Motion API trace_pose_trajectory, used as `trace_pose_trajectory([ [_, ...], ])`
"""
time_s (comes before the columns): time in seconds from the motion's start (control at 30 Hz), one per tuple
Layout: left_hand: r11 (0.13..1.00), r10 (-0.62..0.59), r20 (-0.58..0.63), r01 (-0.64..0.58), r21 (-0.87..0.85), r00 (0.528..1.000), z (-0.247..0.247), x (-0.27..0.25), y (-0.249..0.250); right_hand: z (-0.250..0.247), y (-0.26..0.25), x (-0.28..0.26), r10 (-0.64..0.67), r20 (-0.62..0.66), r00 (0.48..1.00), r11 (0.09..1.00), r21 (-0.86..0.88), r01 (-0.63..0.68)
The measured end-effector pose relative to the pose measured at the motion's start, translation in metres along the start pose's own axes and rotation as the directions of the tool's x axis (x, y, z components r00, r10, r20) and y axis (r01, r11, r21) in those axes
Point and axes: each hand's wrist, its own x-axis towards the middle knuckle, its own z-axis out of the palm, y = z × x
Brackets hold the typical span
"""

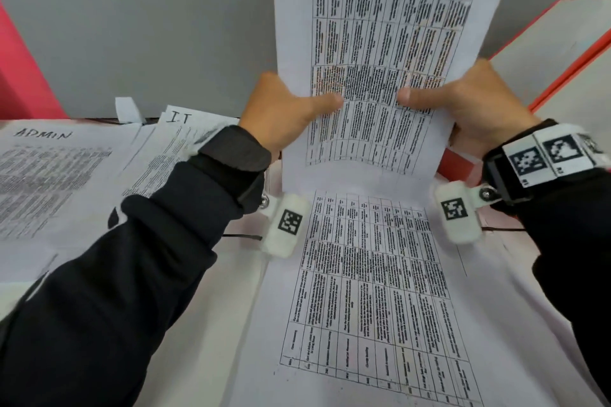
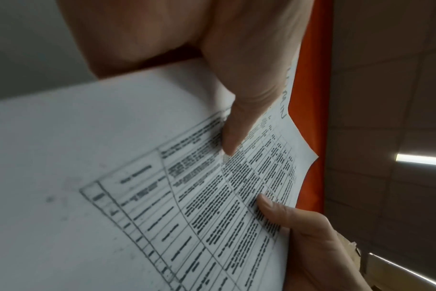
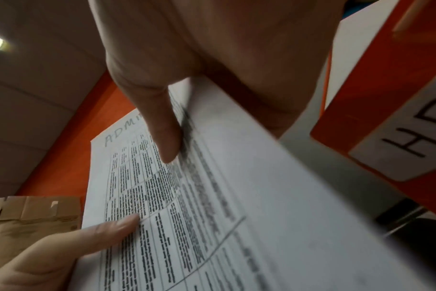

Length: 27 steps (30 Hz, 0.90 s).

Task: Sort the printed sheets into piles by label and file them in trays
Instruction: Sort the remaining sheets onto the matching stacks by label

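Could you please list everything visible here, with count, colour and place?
Held sheet: one, white with a black printed table, raised upright at centre; the right wrist view shows "ADMIN" handwritten at its top.
Unsorted stack: one, white printed sheets, flat on the table below the held sheet.
ADMIN pile: one, white, on the table at far left.
IT pile: one, white, just right of the ADMIN pile.
Tray: one, orange-red with a white inside, at right; how many others there are is unclear.
Tray label: one, white, black letters "HD" showing.
Cardboard box: one, brown, behind the sheet.
Wrist cameras: two, white.
Left hand: pinches the sheet's left edge.
Right hand: pinches its right edge.
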Motion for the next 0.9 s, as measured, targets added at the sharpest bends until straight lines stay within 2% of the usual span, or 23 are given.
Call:
trace_pose_trajectory([
  [0.1, 0.999, -0.04, 0.055, 0.038, 0.038, 0.998, -0.005, 0.004, -0.004, -0.002, -0.001, 0.001, 0.016, -0.001, 1.0, 1.0, -0.024, -0.016],
  [0.23, 0.999, -0.014, 0.023, 0.015, -0.037, 1.0, -0.009, 0.002, 0.002, -0.006, -0.004, 0.003, -0.047, -0.074, 0.996, 0.999, 0.017, 0.048],
  [0.37, 0.987, 0.107, -0.151, -0.087, 0.135, 0.983, -0.04, -0.003, 0.022, -0.002, -0.007, 0.004, 0.021, 0.067, 0.998, 1.0, -0.014, -0.02],
  [0.43, 0.958, 0.121, -0.232, -0.052, 0.281, 0.965, -0.081, -0.005, 0.032, -0.005, -0.007, 0.006, 0.083, 0.174, 0.981, 0.995, -0.073, -0.071],
  [0.5, 0.877, 0.069, -0.318, 0.094, 0.472, 0.946, -0.141, -0.004, 0.033, -0.01, -0.009, 0.006, 0.119, 0.257, 0.959, 0.986, -0.141, -0.085],
  [0.57, 0.723, 0.004, -0.377, 0.258, 0.641, 0.926, -0.204, -0.006, 0.025, -0.014, -0.01, 0.004, 0.171, 0.318, 0.932, 0.968, -0.229, -0.099],
  [0.63, 0.571, -0.094, -0.423, 0.397, 0.719, 0.901, -0.263, -0.017, 0.01, -0.014, -0.006, 0.005, 0.25, 0.375, 0.893, 0.932, -0.342, -0.118],
  [0.7, 0.423, -0.167, -0.458, 0.484, 0.766, 0.873, -0.311, -0.034, -0.008, -0.011, 0.001, 0.008, 0.361, 0.422, 0.831, 0.873, -0.467, -0.143],
  [0.83, 0.29, -0.303, -0.535, 0.611, 0.737, 0.789, -0.372, -0.065, -0.034, -0.006, 0.017, 0.009, 0.575, 0.496, 0.651, 0.704, -0.705, -0.085],
  [0.9, 0.262, -0.332, -0.547, 0.632, 0.729, 0.768, -0.388, -0.075, -0.046, -0.008, 0.023, 0.012, 0.601, 0.488, 0.633, 0.658, -0.752, -0.045],
])
